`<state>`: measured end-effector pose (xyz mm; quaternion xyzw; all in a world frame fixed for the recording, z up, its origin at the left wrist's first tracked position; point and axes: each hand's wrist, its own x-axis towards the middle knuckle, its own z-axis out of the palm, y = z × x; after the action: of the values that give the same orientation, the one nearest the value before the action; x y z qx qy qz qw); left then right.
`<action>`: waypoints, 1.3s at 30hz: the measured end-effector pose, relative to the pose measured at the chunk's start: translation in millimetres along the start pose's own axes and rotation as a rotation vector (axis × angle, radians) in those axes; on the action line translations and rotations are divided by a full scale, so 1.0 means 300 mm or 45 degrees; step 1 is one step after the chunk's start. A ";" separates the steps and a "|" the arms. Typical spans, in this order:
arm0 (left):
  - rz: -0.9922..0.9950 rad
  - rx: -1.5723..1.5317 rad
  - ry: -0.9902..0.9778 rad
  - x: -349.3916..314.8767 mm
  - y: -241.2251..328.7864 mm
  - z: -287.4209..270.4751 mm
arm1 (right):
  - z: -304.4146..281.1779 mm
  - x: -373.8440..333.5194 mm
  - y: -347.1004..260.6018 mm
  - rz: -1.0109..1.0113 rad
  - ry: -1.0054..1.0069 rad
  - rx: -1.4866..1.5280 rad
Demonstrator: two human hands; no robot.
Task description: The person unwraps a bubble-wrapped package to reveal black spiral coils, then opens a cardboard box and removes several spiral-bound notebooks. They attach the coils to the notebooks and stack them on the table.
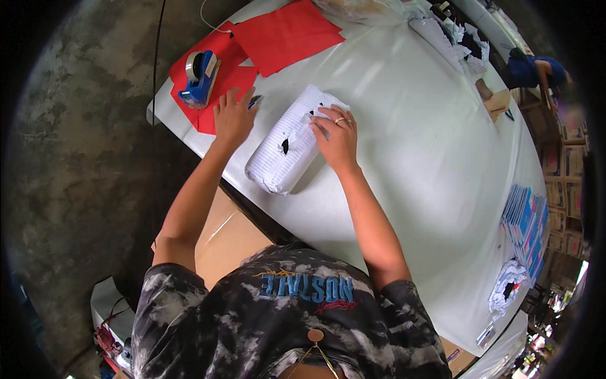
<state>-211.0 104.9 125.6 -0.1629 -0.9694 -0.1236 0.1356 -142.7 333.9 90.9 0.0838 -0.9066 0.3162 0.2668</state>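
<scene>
A long package wrapped in white lined paper lies aslant on the table in front of me. Its wrapping has torn spots where something black shows through. My right hand, with rings on a finger, grips the package's far right side, fingers curled onto the torn paper. To the left, my left hand is over the edge of the red sheets, fingers apart. Just beyond its thumb is a small dark blue object, too small to name. A blue tape dispenser with a roll of tape stands beside that hand.
Red sheets lie at the far left of the white-covered table. Crumpled paper sits at the far right. A stack of blue-and-white booklets and a crumpled paper bundle line the right edge. A cardboard box stands below the table.
</scene>
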 end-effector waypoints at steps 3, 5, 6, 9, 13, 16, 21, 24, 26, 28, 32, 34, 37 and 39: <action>0.017 -0.541 -0.096 -0.075 0.005 0.032 | -0.023 0.045 -0.111 0.198 -0.023 0.006; -0.274 -0.937 -0.454 -0.155 0.074 0.026 | -0.024 0.065 -0.110 0.212 -0.100 -0.110; -0.385 -1.104 -0.555 -0.193 0.096 0.030 | -0.019 0.074 -0.116 0.212 -0.143 -0.158; -0.470 -1.064 -0.452 -0.281 0.156 0.040 | 0.004 0.072 -0.135 0.210 -0.276 -0.020; -0.535 -1.282 -0.383 -0.398 0.193 0.019 | -0.053 -0.034 -0.203 0.143 -0.445 0.099; -0.550 -1.079 -0.402 -0.497 0.253 -0.042 | -0.161 -0.157 -0.232 0.160 -0.528 0.172; -0.509 -1.138 -0.529 -0.597 0.329 -0.084 | -0.298 -0.286 -0.259 0.393 -0.589 0.309; -0.466 -1.097 -0.510 -0.617 0.345 -0.086 | -0.296 -0.265 -0.295 0.335 -0.529 0.064; -0.457 -1.095 -0.510 -0.613 0.342 -0.078 | -0.287 -0.260 -0.301 0.268 -0.493 -0.093; -0.454 -1.107 -0.520 -0.615 0.336 -0.081 | -0.268 -0.258 -0.308 0.219 -0.463 -0.172; -0.466 -1.000 -0.608 -0.603 0.325 -0.099 | -0.244 -0.268 -0.309 0.234 -0.440 -0.191; -0.405 -0.870 -0.541 -0.572 0.294 -0.095 | -0.237 -0.261 -0.303 0.215 -0.457 -0.222; -0.306 -0.608 -0.214 -0.421 0.167 -0.028 | -0.248 -0.212 -0.305 0.123 -0.523 -0.289; -0.388 -0.404 -0.088 -0.285 0.063 0.038 | -0.237 -0.181 -0.291 0.140 -0.572 -0.270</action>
<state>-129.1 101.5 92.8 -0.0379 -0.9553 -0.2881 0.0547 -38.4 308.5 154.6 0.0742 -0.9743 0.2070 0.0485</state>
